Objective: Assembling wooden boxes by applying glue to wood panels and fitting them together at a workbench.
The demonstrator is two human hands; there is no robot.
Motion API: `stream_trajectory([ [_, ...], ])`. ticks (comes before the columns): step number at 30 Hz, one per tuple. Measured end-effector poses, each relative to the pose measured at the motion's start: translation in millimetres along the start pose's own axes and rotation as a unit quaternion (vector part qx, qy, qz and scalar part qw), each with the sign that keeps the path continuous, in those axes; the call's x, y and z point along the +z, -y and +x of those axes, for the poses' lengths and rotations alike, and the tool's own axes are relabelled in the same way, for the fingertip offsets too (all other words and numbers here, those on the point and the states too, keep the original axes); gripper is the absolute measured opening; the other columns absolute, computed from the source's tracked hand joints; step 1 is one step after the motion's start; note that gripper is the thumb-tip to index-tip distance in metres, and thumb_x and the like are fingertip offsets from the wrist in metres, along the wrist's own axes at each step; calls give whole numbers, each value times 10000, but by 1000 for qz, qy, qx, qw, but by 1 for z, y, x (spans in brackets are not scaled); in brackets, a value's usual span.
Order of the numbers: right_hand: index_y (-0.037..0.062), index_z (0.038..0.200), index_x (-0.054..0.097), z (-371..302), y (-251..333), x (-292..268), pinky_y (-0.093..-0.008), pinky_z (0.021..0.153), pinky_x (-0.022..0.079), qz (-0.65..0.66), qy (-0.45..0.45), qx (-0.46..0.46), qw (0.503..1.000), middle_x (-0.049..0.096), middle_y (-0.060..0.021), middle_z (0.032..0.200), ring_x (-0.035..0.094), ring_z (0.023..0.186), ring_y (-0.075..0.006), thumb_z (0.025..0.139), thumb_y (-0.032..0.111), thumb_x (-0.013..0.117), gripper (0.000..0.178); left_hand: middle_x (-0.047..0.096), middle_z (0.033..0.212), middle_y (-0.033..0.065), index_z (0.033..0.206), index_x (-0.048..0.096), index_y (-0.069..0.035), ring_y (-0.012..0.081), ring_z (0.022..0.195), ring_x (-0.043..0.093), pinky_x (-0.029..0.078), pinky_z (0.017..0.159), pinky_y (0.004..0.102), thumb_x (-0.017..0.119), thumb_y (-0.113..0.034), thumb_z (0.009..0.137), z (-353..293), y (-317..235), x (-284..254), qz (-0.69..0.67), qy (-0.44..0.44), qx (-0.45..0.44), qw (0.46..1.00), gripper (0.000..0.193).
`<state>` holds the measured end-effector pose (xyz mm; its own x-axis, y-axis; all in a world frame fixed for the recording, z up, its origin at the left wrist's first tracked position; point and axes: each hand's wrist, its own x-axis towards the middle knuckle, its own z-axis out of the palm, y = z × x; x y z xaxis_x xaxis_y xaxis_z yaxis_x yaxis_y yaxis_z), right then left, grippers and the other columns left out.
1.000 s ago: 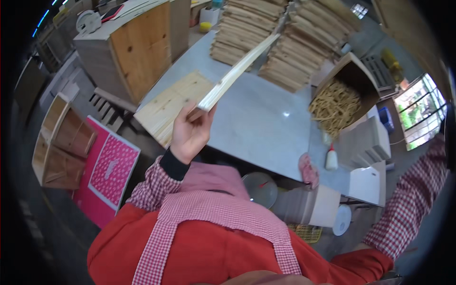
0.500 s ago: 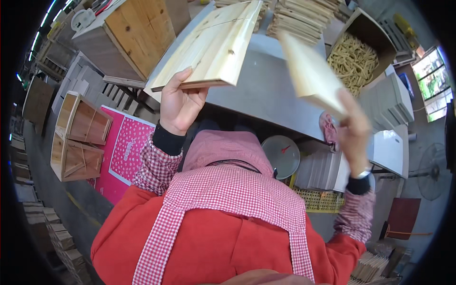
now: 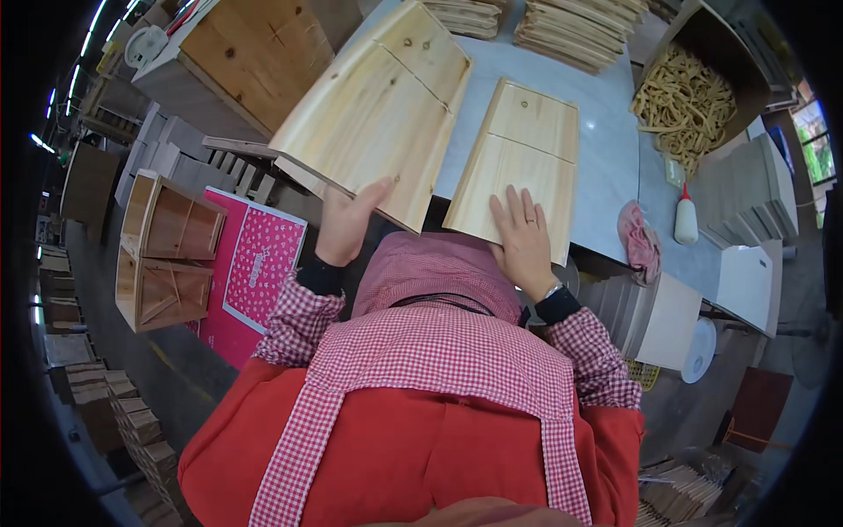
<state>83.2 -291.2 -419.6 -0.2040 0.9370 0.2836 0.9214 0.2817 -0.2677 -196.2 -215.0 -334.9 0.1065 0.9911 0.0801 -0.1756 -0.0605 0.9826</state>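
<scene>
A large tapered wooden panel (image 3: 378, 110) slants at the left over the near edge of the grey table (image 3: 606, 158). My left hand (image 3: 345, 224) grips its near edge, thumb on top and the other fingers hidden beneath. Right of it, a narrower wooden panel (image 3: 527, 123) lies on the tabletop, its near end sticking out past the edge. My right hand (image 3: 527, 244) rests flat on that near end, fingers stretched out. A thin line crosses each panel near its far end.
Stacks of thin wooden boards (image 3: 580, 33) stand at the table's far side. To the right are a box of tan bands (image 3: 685, 101), a white bottle with a red tip (image 3: 686, 220) and a pink cloth (image 3: 639, 239). A wooden cabinet (image 3: 255, 66) stands at the far left.
The narrower panel, held up at the right before, has come down leftward onto the table, and my right hand now lies on it. The large panel has been lowered and turned face up.
</scene>
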Motion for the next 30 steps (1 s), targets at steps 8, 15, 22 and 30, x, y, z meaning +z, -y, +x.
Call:
stream_trajectory([
  [8,104,1521,406,9,-5,-1,-551,1192,258,40,31,16,999,318,-205,1594,272,1478,-433,754,270,830,893,718,986,122,1114,652,99,190,904,676,533,819,326,696,-102,899,19,40,23,211,41,70,974,297],
  [15,108,1521,413,9,-5,-2,-542,1204,241,53,31,26,998,314,-197,1602,266,1488,-421,750,232,830,885,727,914,166,1065,659,98,213,805,700,543,723,326,691,-103,885,30,56,44,236,52,101,965,271],
  [22,109,1521,411,11,-5,-7,-548,1205,235,53,48,33,997,326,-202,1593,263,1492,-421,763,226,812,866,704,771,215,965,668,100,252,670,708,536,613,349,695,-119,875,18,53,57,320,85,59,942,239],
  [30,79,1476,468,13,-8,-11,-529,1206,252,63,53,29,996,338,-214,1583,278,1489,-419,790,246,786,775,710,971,208,1049,672,50,321,907,702,538,798,406,679,-111,883,11,62,67,329,76,144,930,232],
])
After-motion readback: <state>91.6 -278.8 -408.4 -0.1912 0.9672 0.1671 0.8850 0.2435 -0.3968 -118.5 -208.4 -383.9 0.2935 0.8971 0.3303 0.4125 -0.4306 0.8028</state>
